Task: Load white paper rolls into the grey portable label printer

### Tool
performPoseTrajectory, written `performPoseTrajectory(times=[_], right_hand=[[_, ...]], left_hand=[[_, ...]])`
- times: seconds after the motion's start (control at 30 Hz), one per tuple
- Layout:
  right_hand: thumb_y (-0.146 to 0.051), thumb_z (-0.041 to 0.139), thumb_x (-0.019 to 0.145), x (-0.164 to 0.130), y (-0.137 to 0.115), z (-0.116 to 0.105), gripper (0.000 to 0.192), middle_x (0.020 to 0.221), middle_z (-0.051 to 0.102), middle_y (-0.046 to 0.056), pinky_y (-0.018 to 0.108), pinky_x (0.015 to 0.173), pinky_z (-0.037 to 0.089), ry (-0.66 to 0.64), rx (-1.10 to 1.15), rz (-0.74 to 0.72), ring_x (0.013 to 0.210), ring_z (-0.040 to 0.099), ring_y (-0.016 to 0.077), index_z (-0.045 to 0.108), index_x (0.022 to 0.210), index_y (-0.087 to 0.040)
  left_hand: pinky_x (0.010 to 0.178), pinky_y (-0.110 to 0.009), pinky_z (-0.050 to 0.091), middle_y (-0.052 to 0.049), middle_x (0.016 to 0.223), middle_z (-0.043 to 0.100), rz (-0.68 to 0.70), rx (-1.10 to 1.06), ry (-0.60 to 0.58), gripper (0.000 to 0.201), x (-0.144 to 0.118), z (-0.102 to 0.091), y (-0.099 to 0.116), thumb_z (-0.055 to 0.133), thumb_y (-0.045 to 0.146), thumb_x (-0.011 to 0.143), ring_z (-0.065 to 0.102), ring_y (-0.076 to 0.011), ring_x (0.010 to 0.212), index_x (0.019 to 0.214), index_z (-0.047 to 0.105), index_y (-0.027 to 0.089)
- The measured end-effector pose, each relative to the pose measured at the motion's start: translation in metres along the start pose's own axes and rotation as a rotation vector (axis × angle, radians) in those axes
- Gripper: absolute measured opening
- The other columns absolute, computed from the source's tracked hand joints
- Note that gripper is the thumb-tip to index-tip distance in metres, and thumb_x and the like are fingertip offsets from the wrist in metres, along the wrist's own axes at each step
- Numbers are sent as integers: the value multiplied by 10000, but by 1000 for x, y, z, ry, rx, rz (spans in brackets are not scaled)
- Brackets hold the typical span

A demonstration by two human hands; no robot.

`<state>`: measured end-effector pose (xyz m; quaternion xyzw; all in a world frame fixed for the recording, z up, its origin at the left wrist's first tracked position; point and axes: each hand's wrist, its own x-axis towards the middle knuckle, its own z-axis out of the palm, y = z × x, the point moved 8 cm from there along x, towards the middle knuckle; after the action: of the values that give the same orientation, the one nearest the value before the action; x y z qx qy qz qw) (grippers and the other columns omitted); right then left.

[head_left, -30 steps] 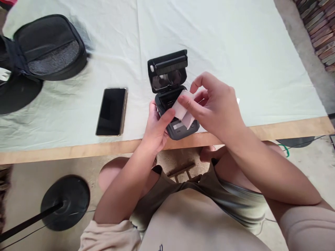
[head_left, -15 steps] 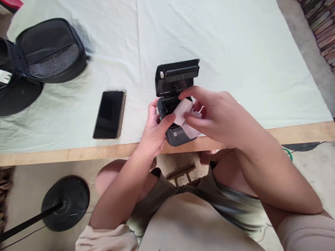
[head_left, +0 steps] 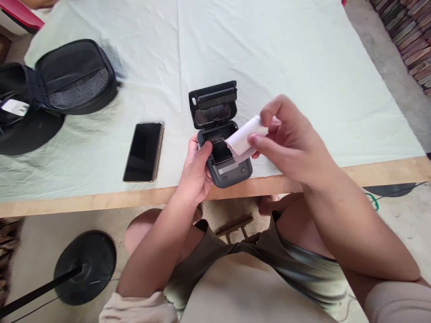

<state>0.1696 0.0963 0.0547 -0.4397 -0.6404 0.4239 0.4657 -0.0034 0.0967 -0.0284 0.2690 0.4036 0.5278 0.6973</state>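
Two poses: left grip (head_left: 196,172) around device (head_left: 232,176), right grip (head_left: 290,138) pincer-like on paper (head_left: 245,138).

Bare cloth (head_left: 310,72) leaves wide passage beyond the right hand (head_left: 291,141). The raised lid (head_left: 215,95) bars the printer (head_left: 230,177) from the far side; the roll (head_left: 248,137) screens its right edge. A gap parts the left hand (head_left: 195,172) from the phone (head_left: 143,152); the bag (head_left: 76,76) blocks farther left.

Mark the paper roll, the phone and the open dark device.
Paper roll (head_left: 244,137), head view: on its white outer side.
Phone (head_left: 143,152), head view: middle of its dark screen.
Open dark device (head_left: 219,153), head view: floor of its open compartment.
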Motion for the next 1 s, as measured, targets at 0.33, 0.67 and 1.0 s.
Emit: performPoseTrajectory(times=[0.33, 0.67, 1.0], right_hand=[[-450, 848, 893, 5, 14, -18, 445, 892, 551, -44, 328, 693, 537, 126, 103, -34, 793, 578, 144, 432, 939, -299], [-272, 694, 897, -4, 7, -19, 209, 1035, 653, 23, 390, 724, 576, 244, -241, -101, 911, 670, 221, 537, 1033, -290], [-229, 515, 1043, -4, -11, -19, 366, 1337, 725, 76, 379, 910, 657, 329, -285, -83, 1168, 744, 254, 578, 1392, -321]], left_hand=[[813, -264, 671, -2, 1088, 786, -4, 5, 44, 507, 0, -1, 1, 976, 486, 843, 810, -218, 1069, 1164, 658, 257], [843, -320, 713, 17, 1085, 789, -26, 38, 14, 550, -1, 0, 0, 987, 527, 822, 821, -233, 1027, 1171, 629, 298], [888, -376, 726, -6, 1096, 779, -11, 61, 1, 595, 0, 1, -1, 1006, 563, 774, 783, -321, 1270, 1138, 609, 311]])
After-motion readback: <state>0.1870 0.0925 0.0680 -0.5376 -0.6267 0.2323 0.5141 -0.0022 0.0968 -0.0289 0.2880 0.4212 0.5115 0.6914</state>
